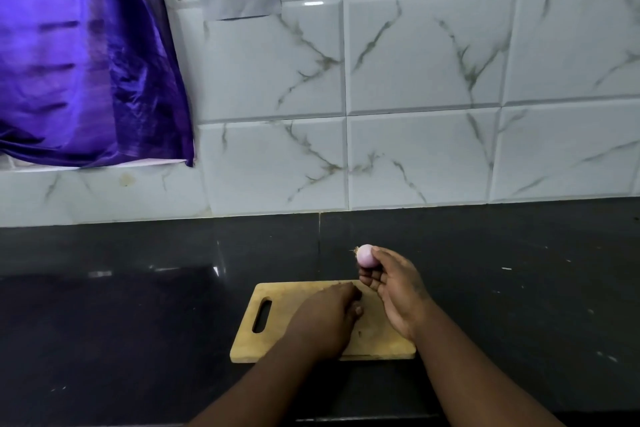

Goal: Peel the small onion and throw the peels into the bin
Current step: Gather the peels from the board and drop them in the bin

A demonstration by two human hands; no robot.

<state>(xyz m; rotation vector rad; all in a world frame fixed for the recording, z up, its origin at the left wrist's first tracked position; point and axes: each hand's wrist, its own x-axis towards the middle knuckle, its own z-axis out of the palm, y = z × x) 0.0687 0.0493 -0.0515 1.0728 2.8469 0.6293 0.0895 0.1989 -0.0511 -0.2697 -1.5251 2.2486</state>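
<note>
onion (366, 256) in right hand (394, 291) fingertips

A home kitchen: dark stone counter (138, 305), marbled wall tiles (422, 55), wooden chopping board (277, 291).

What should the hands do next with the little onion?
Probably the left hand should gather up the peels under its fingers on the cutting board, ready for the bin. The onion in the right hand already looks smooth and pale pink, so it seems peeled. The left hand is curled down on the board. No bin is in view.
</note>
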